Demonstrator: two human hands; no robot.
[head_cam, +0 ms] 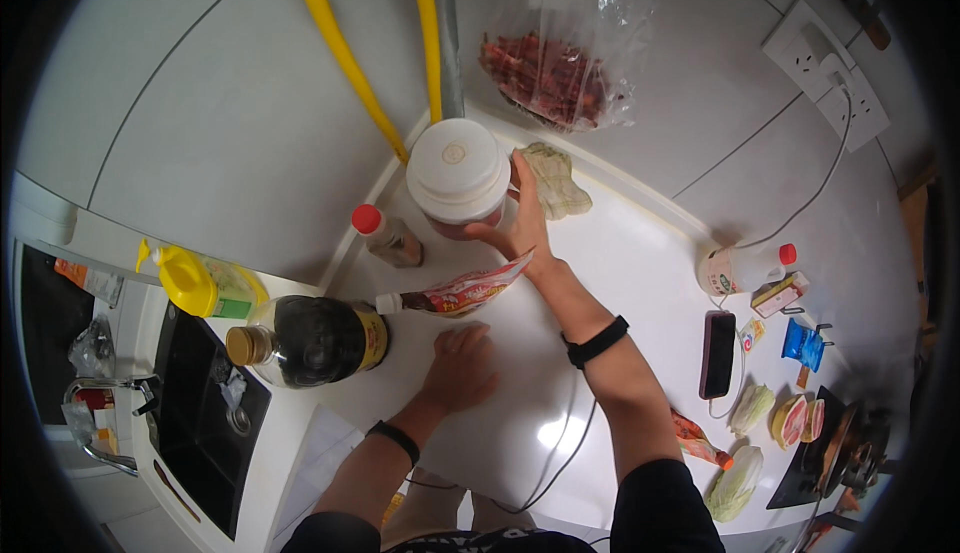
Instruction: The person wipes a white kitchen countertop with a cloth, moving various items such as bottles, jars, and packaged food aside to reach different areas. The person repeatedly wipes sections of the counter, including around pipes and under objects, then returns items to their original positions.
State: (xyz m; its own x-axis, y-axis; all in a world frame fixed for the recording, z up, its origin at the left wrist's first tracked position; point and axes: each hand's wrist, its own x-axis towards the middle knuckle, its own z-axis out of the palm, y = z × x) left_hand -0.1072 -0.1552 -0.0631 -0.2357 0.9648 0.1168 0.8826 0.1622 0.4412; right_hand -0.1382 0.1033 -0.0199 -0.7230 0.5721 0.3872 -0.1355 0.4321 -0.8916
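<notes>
A large jar with a white lid (456, 167) stands in the counter's corner. My right hand (517, 223) is against its right side, thumb at the front and fingers around the side; whether it grips the jar firmly is not clear. My left hand (461, 365) rests on the white counter with its fingers slightly apart and nothing in it. Between my hands and the corner are a red spouted sauce pouch (469, 289) with a white cap and a small bottle with a red cap (397, 242). A folded pale cloth (556, 182) lies right of the jar.
At left stand a big bottle of dark liquid (319, 341) and a yellow pump bottle (210, 283), beside a black sink (202, 403). To the right lie a phone (718, 354), cabbage (736, 482) and cut grapefruit (790, 422). A bag of dried red chillies (547, 80) hangs above.
</notes>
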